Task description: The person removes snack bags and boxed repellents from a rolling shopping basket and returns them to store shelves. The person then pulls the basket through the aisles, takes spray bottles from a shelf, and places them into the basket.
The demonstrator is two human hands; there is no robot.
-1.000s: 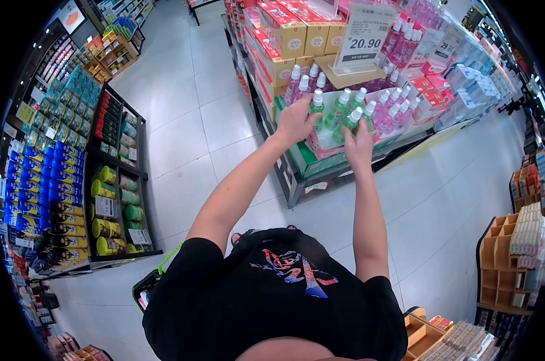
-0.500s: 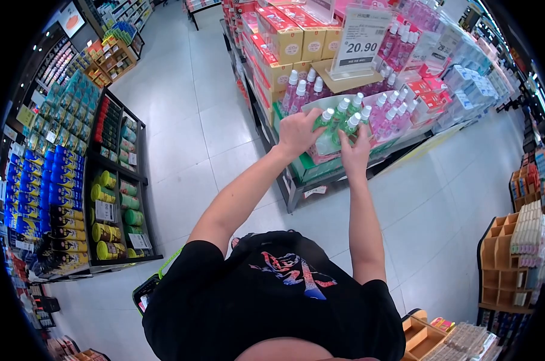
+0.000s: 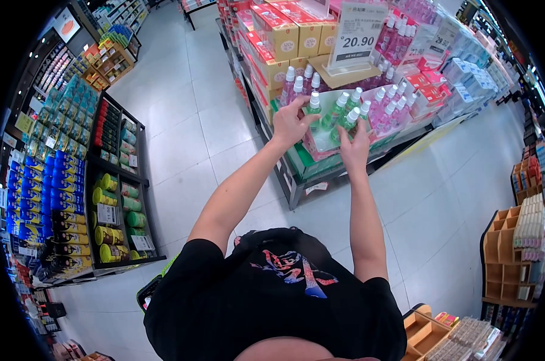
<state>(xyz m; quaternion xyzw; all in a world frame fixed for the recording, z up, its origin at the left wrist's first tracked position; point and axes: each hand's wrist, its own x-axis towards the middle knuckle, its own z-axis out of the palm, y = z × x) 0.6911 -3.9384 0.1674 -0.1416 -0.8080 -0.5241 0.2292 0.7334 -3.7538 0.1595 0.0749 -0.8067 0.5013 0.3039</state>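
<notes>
My left hand [image 3: 291,123] is closed round a green spray bottle [image 3: 314,110] with a white cap, at the left side of an open-topped carton [image 3: 327,145]. The bottle stands nearly upright, apart from the others. My right hand [image 3: 355,146] has its thumb and fingers on either side of another green spray bottle [image 3: 347,122] at the carton's front right. Several more green bottles [image 3: 334,114] stand between and behind the hands. Pink spray bottles [image 3: 386,114] fill the space to the right, and purple-pink ones [image 3: 288,87] stand at the back left.
A price sign [image 3: 358,39] reading 20.90 rises behind the bottles. Stacked red and cream boxes [image 3: 277,37] are on its left, blue-white packs [image 3: 465,84] far right. A dark shelf unit [image 3: 122,180] of jars stands left across the tiled floor [image 3: 185,138]. Wooden racks [image 3: 502,256] are at right.
My left hand has shifted left with a green bottle, widening the gap to the other bottles. My right hand stays at the front-right bottle. The view has shifted slightly.
</notes>
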